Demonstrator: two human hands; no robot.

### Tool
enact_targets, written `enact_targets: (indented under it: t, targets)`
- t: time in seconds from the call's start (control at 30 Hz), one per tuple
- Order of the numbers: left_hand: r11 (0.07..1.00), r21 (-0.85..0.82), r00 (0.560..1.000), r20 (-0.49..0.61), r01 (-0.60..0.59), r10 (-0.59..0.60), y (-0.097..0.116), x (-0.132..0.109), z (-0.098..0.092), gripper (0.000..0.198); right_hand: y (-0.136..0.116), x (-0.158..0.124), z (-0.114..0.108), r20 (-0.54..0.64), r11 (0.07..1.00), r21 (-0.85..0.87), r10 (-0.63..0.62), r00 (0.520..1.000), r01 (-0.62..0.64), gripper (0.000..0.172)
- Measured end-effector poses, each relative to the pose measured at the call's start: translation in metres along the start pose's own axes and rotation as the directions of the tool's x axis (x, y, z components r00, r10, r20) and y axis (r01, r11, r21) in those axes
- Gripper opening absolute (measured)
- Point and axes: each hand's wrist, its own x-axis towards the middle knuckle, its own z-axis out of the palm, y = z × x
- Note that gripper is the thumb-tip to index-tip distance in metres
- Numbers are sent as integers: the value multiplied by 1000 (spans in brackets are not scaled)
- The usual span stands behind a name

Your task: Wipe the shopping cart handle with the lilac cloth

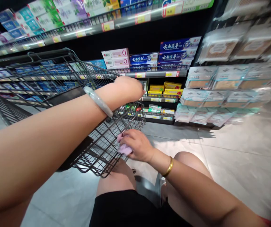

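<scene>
A dark wire shopping cart (97,160) stands at the left in front of me, its mesh side close to my knees. My right hand (138,146) is closed on a crumpled lilac cloth (125,148) and holds it against the wire near the cart's end corner. Stretched across the basket, my left arm wears a pale bangle. My left hand (129,89) bends over the top rim at the same end and appears closed on it, though most of its fingers are hidden. A gold bangle circles my right wrist.
Shelves behind the cart carry toothpaste boxes (179,52) and yellow boxes (173,91) above price tags. Hanging packets (227,77) fill a rack at the right. Grey tiled floor (239,164) lies below, and my bent knees (118,179) are close to the cart.
</scene>
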Motion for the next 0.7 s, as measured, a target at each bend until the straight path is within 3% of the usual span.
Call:
enact_targets:
  t: [0.07, 0.17, 0.23, 0.33, 0.4, 0.47, 0.53, 0.6, 0.63, 0.7]
  targets:
    - [1000, -2, 1000, 0, 7, -7, 0, 0, -1, 59, 12, 3, -3, -82, 989, -3, 148, 986, -149, 24]
    - [1000, 0, 1000, 7, -1, 1, 0, -1, -2, 59, 28, 9, -7, -259, 923, 9, 374, 891, -385, 20]
    - [1000, 1, 1000, 13, -5, 5, -1, -1, -2, 60, 24, 8, -6, -284, 929, 10, 357, 890, -370, 22]
    - [1000, 3, 1000, 14, 1, -1, 0, -1, -2, 60, 6, 3, -1, -135, 994, 2, 112, 984, -113, 27]
    - [1000, 8, 1000, 9, 5, -6, 0, -1, -2, 61, 3, 2, 0, -71, 999, -11, 34, 997, -35, 28]
    - [1000, 15, 1000, 3, 1, -1, 0, -1, -1, 61, 14, 5, -4, -122, 987, -34, 155, 980, -160, 26]
    - [1000, 22, 1000, -3, -13, 13, -1, -1, 0, 60, 29, 9, -10, -217, 937, -35, 333, 918, -348, 24]
    - [999, 27, 1000, -8, -29, 29, -2, 0, 1, 59, 35, 12, -13, -280, 898, -27, 415, 865, -440, 23]
    - [999, 30, 999, -11, -33, 34, -3, 1, 2, 60, 33, 12, -14, -271, 904, -15, 407, 872, -427, 23]
    - [999, 37, 999, -14, -33, 34, -4, 2, 3, 61, 24, 11, -13, -178, 947, 10, 317, 932, -320, 26]
